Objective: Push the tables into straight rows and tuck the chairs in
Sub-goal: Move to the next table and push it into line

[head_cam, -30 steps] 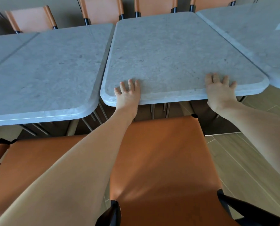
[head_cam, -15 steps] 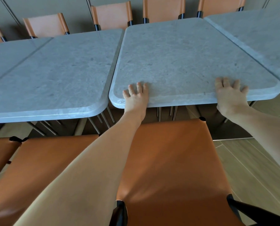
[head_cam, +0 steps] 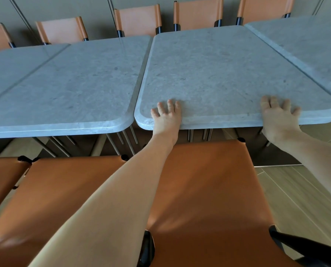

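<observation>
Since the earlier frame the grey stone table under the hands sits lower and further right in view, and more of the far chair row has come into sight; both hands keep the same hold on its near edge. Left hand: fingers straight and spread on the surface, palm over the rim; a flat press, not a closed grip. Right hand: likewise flat near the right corner, though whether its thumb hooks under the rim cannot be told from here. The table lies straight ahead of both hands, long axis running away from the person toward the far chairs. Key relation: its near edge stands further from the person than that of the left neighbour table, a narrow gap between them, while the right-hand table meets it at a slant. Judgement: next adjustment is along that fore-aft axis, hands roughly equidistant, so even force should avoid skewing. Near chair not yet tucked.
</observation>
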### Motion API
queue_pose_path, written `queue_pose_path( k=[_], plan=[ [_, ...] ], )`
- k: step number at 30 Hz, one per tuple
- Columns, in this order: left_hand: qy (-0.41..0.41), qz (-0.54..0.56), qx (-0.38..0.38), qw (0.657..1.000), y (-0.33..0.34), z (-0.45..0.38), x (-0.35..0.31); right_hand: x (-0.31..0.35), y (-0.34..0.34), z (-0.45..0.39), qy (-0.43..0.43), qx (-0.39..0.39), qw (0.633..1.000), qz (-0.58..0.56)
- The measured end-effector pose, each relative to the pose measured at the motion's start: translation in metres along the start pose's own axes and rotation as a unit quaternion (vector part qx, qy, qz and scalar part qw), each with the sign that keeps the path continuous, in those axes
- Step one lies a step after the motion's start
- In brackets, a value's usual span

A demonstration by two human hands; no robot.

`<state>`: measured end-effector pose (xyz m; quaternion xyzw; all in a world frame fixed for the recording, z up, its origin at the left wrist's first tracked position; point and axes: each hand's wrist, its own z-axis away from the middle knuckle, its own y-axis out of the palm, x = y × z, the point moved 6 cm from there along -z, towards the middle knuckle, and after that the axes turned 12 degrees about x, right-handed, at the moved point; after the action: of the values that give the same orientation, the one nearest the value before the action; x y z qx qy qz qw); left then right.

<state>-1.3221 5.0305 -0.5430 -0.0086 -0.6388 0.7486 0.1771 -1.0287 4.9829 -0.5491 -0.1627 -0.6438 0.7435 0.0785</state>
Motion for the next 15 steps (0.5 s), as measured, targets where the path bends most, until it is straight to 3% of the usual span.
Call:
queue_pose_path(
  k=[15],
  plan=[
    [0.016,0.037,-0.012,0.999,0.001,0.025,0.000,-0.002,0.001,0.024,-0.007,0.023,0.999,0.046]
  ],
)
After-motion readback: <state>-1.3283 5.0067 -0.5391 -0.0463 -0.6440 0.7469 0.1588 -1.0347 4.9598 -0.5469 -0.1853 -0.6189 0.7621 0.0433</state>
